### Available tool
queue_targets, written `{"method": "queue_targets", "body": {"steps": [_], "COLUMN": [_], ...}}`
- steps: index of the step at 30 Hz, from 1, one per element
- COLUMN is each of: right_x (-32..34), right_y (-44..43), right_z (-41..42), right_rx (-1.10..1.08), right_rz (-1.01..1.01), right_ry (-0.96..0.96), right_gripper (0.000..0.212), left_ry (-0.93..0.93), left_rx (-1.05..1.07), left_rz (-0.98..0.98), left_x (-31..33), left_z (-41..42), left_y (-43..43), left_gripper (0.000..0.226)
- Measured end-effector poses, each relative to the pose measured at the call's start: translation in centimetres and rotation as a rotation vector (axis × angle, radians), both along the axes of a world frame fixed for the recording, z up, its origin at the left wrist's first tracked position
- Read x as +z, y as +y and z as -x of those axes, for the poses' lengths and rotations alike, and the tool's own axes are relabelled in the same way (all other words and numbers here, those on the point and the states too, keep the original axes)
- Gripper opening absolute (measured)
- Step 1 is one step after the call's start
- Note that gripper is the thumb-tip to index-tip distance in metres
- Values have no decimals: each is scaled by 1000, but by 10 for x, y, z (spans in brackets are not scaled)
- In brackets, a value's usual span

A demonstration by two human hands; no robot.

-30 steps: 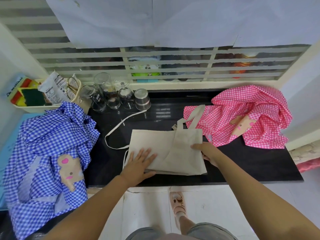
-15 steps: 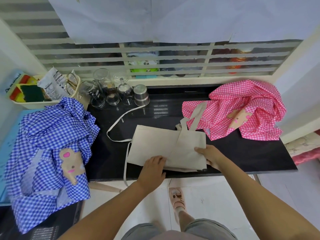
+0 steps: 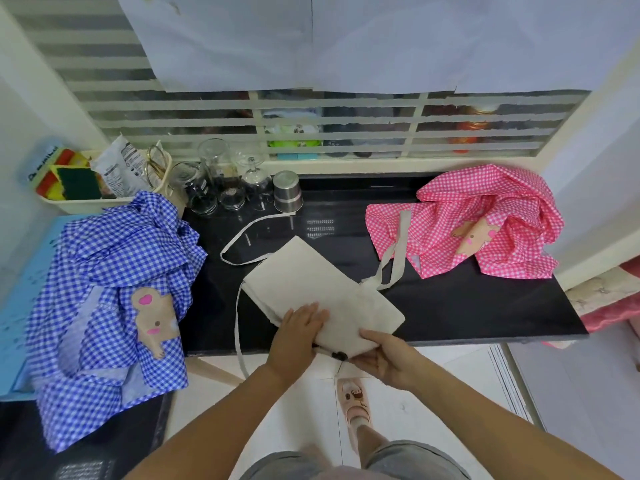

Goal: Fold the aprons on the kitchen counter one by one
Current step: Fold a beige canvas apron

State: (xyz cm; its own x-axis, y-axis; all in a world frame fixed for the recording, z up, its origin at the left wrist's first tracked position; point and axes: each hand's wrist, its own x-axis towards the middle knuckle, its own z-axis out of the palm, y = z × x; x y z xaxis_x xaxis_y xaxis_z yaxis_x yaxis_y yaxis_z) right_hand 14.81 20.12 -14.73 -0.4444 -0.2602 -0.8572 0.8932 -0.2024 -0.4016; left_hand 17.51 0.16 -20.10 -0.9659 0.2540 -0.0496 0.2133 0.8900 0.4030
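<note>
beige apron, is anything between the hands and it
Nothing visible. The left hand lies flat on the beige apron, and the right hand pinches its near corner at the counter edge.

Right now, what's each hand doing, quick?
Left hand: open, fingers flat on the beige apron.
Right hand: grips the beige apron's near edge.

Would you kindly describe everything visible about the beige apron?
The beige apron looks like plain canvas, folded into a layered rectangle lying askew on the black counter, near corner at the front edge. The left hand presses flat on it; the right hand pinches that corner. Thin ties trail backward and over the front edge; a wider strap rests on the pink apron.
</note>
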Motion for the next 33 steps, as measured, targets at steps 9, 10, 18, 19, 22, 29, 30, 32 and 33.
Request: {"method": "queue_targets", "body": {"steps": [9,10,18,19,22,29,30,32,33], "right_x": [11,12,-18,-22,-33,-36,-36,-37,-37], "right_y": [23,24,13,15,24,19,17,10,4], "right_z": [-11,-4,50,53,62,65,67,72,77], "right_rx": [954,1011,1905,1898,1873,1649,1627,1521,1486], "right_rz": [-632,-714,-798,-804,-830,-815,-814,-804,-782], "right_ry": [862,1040,1394,1393,1416,1599,1626,1740,1789], "right_gripper": [30,25,126,126,115,80,81,83,82], "left_ry": [-52,-32,-67,-88,-70,-157,-172,-192,-188], "left_rx": [-131,-136,-145,-110,-6,53,52,30,29], "left_rz": [47,30,79,23,-88,-259,-266,-262,-262], "left_x": [-23,-25,-29,-29,-30,-23,-23,-21,-22], "left_z": [-24,-25,-25,-26,-31,-31,-30,-31,-31], "left_y": [-53,-56,-64,-67,-70,-73,-75,-77,-77], "left_gripper": [96,95,77,73,70,65,65,62,59]}}
